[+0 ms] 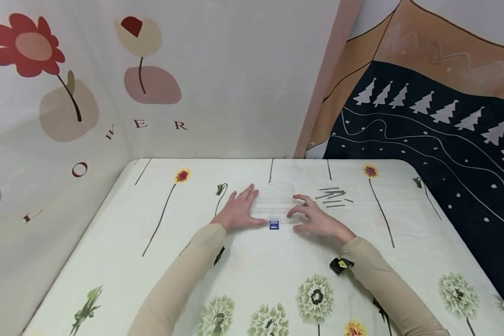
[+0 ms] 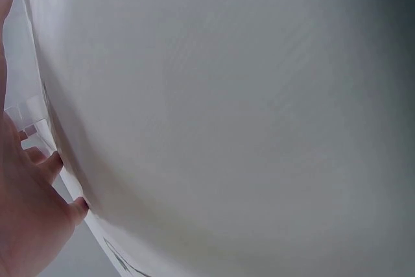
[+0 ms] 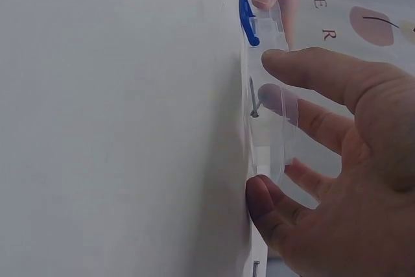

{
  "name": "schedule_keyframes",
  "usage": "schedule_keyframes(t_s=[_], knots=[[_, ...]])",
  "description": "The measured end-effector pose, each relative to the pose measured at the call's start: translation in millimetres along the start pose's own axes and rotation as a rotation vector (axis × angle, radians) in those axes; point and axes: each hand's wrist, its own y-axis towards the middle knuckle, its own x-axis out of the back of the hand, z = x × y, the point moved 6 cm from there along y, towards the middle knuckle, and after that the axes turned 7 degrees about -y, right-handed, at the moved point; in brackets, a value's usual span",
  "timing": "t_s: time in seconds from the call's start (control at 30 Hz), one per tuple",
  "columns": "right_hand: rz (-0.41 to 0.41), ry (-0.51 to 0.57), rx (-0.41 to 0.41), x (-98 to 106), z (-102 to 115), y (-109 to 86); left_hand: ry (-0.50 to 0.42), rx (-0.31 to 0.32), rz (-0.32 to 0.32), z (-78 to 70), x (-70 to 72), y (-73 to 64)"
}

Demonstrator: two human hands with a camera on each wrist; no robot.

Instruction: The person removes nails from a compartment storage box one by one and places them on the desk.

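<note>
A clear plastic box with a blue latch at its near edge lies on the table. My left hand rests along its left side, fingers spread and the thumb reaching near the latch. At the right side is my right hand, fingers loosely bent and apart, fingertips right at the box. In the right wrist view the right hand has one fingertip behind the clear wall, close to a thin metal screw or nail seen through the plastic. The left wrist view shows only part of the left hand.
Several long metal screws or nails lie loose on the table to the right of the box. A white cloth with printed flowers covers the table. Printed curtains hang behind it and at the right.
</note>
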Motion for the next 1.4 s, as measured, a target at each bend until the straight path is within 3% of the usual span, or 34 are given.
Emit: schedule_keyframes(t_s=[0.67,1.4], knots=[[-0.114,0.049,-0.02,11.5,-7.4,-6.3,-0.005,0.001,-0.002,2.5,-0.2,-0.8],[-0.125,0.048,-0.01,11.2,-4.5,-4.6,-0.002,0.009,0.005,-1.1,0.0,-0.2]])
